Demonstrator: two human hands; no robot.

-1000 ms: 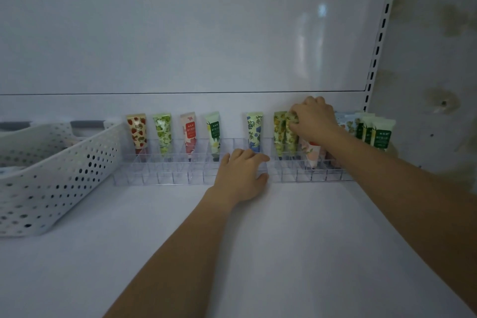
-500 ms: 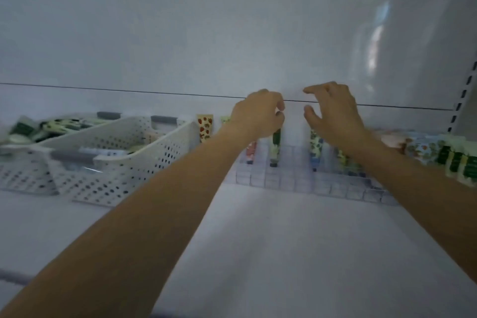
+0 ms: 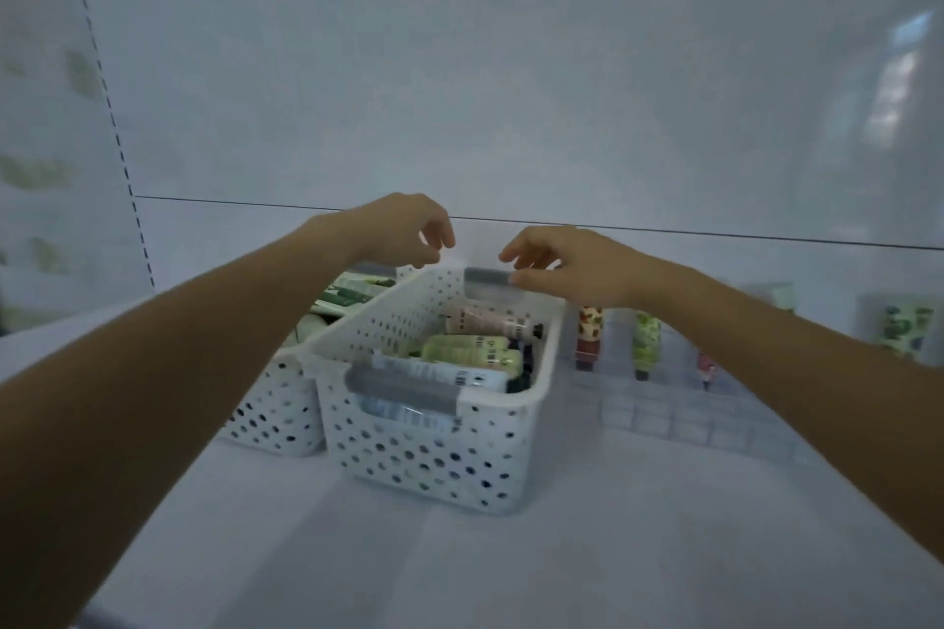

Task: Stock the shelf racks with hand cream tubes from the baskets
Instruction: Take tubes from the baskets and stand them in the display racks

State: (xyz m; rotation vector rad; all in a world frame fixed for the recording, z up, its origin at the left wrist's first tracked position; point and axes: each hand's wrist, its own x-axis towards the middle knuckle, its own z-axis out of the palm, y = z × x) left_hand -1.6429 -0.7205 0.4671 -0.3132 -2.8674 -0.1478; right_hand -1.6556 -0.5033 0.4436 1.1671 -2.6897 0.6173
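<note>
Above the far end of the near basket [image 3: 424,455], the fingers [image 3: 434,240] of the left hand [image 3: 403,230] hang loosely curled and apart, pinching nothing. The fingers [image 3: 516,253] of the right hand [image 3: 567,266] are likewise relaxed and a little spread, with nothing between them. The thumb tip lies at the right end of the basket's far grey handle [image 3: 485,282]; whether it touches cannot be told.

Below both hands, the hand cream tubes lie loose in the near basket: a pink tube [image 3: 488,322] towards the back, a pale green tube [image 3: 467,351] in the middle and a white tube [image 3: 444,373] nearest the front handle. A second basket [image 3: 270,409] stands just beside it on the left, with dark green tubes [image 3: 352,294] showing at its far end. To the right of the near basket sits the clear rack [image 3: 664,416], where a red-patterned tube [image 3: 587,337] and a green-patterned tube [image 3: 646,340] stand cap-down in the back row. Everything rests on the white shelf [image 3: 562,552].

The step in hand looks like the fetch: both hands poised over the supply, none yet taken. The next move calls for one hand to dip into the near basket and close on a single tube, most easily the pink one lying on top, then to carry it right, turn it upright and drop it into one compartment without knocking its neighbours.
</note>
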